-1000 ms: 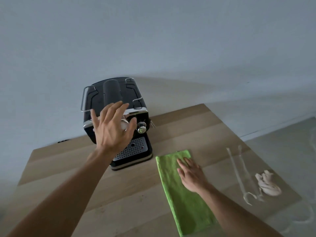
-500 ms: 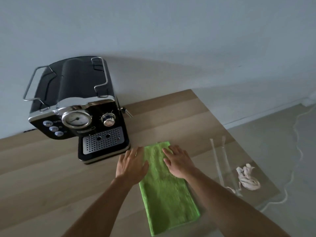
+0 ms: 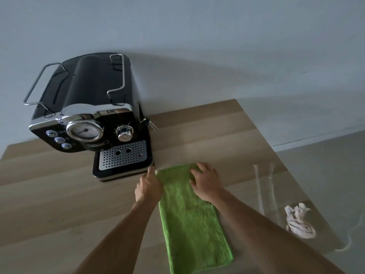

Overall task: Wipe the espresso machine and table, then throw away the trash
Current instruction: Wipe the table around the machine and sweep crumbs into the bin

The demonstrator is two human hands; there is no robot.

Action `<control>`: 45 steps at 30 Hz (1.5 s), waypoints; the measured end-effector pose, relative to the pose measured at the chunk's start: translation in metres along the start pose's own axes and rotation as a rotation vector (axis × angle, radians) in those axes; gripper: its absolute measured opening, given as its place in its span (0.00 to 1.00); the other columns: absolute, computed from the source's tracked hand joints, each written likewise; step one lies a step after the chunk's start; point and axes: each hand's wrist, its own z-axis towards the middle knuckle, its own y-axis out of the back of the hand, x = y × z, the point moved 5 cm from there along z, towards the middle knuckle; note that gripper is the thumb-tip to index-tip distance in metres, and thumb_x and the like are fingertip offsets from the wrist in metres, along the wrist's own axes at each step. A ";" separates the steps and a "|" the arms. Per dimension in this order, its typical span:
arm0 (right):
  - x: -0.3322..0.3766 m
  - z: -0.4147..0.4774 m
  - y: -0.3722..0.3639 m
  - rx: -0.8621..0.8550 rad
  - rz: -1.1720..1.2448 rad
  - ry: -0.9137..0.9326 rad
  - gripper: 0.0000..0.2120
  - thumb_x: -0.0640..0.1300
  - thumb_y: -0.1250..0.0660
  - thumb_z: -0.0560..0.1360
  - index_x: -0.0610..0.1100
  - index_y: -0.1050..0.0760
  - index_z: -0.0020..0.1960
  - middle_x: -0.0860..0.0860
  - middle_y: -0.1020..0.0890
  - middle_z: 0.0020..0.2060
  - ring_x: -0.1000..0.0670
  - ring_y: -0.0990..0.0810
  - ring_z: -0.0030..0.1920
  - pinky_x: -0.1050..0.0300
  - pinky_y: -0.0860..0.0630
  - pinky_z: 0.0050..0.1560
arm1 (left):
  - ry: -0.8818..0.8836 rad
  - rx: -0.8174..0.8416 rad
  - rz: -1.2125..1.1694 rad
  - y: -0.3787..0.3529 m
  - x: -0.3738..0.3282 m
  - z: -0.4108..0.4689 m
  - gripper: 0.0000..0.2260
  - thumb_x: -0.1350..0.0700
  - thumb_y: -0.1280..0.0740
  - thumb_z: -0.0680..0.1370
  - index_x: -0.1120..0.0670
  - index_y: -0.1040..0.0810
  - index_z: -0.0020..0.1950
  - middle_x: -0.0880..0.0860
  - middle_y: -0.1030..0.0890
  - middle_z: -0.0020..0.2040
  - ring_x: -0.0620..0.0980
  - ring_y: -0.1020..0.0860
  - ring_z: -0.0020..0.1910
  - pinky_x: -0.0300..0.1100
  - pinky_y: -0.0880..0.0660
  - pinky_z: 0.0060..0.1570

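Observation:
The black and chrome espresso machine (image 3: 94, 115) stands at the back left of the wooden table (image 3: 49, 204), against the wall. A green cloth (image 3: 193, 220) lies lengthwise just right of the machine's drip tray. My left hand (image 3: 147, 187) holds the cloth's far left corner, its fingers tucked at the edge. My right hand (image 3: 205, 181) sits on the far end of the cloth with fingers curled over its far edge. A crumpled white tissue (image 3: 299, 222) and a clear plastic wrapper (image 3: 264, 190) lie near the table's right edge.
A pale wall runs behind the machine. The steam wand (image 3: 148, 123) sticks out from the machine's right side. Right of the table is grey floor (image 3: 325, 165) with a thin white cable (image 3: 351, 240) on it.
My left hand came off the machine's front and down to the cloth, then slid to its left corner. The right hand moved up to the cloth's far edge. The view drew closer to the machine.

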 end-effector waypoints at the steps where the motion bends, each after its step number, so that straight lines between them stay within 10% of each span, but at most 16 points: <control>1: 0.002 0.005 0.002 -0.002 0.009 -0.004 0.20 0.52 0.43 0.79 0.46 0.35 0.69 0.48 0.38 0.70 0.45 0.40 0.70 0.49 0.40 0.68 | 0.041 0.002 -0.042 0.000 0.001 0.001 0.20 0.58 0.37 0.76 0.50 0.33 0.68 0.55 0.18 0.47 0.57 0.20 0.44 0.47 0.26 0.40; 8: 0.044 -0.018 -0.003 0.135 0.397 -0.022 0.10 0.52 0.37 0.74 0.45 0.30 0.45 0.51 0.25 0.37 0.51 0.27 0.37 0.57 0.28 0.37 | 0.120 0.131 -0.344 0.009 -0.004 -0.002 0.25 0.54 0.37 0.73 0.45 0.32 0.71 0.56 0.17 0.45 0.54 0.18 0.42 0.48 0.19 0.44; 14: 0.062 -0.052 -0.032 0.170 0.073 -0.188 0.38 0.74 0.46 0.66 0.43 0.27 0.56 0.45 0.26 0.52 0.42 0.29 0.54 0.47 0.31 0.56 | 0.048 0.134 -0.470 0.036 -0.024 -0.014 0.17 0.62 0.41 0.76 0.51 0.20 0.60 0.54 0.17 0.36 0.49 0.17 0.32 0.46 0.18 0.37; 23: 0.052 -0.094 -0.008 0.179 0.178 -0.296 0.16 0.52 0.36 0.73 0.43 0.26 0.56 0.46 0.20 0.53 0.44 0.20 0.52 0.53 0.24 0.51 | -0.135 0.021 -0.545 0.084 -0.030 -0.044 0.14 0.63 0.40 0.77 0.48 0.20 0.55 0.55 0.18 0.38 0.48 0.18 0.27 0.37 0.22 0.26; 30: -0.001 -0.113 0.050 0.164 0.183 -0.266 0.11 0.44 0.37 0.71 0.45 0.23 0.52 0.44 0.18 0.50 0.45 0.21 0.52 0.59 0.29 0.44 | -0.247 0.152 -0.248 0.111 0.002 -0.056 0.08 0.55 0.31 0.72 0.44 0.18 0.48 0.44 0.16 0.37 0.37 0.20 0.38 0.28 0.26 0.39; 41: -0.028 -0.069 0.122 0.471 0.257 -0.101 0.07 0.49 0.28 0.71 0.49 0.23 0.37 0.57 0.22 0.31 0.57 0.26 0.33 0.64 0.32 0.35 | -0.311 0.603 -0.011 0.137 0.010 -0.059 0.07 0.54 0.30 0.75 0.56 0.19 0.39 0.50 0.20 0.27 0.44 0.22 0.26 0.36 0.26 0.30; 45: -0.037 -0.029 0.114 0.375 0.189 -0.143 0.05 0.47 0.30 0.71 0.47 0.20 0.46 0.52 0.19 0.40 0.54 0.23 0.40 0.65 0.30 0.39 | -0.221 0.568 -0.033 0.117 0.016 -0.019 0.06 0.56 0.32 0.76 0.56 0.20 0.41 0.49 0.20 0.29 0.45 0.22 0.28 0.36 0.27 0.29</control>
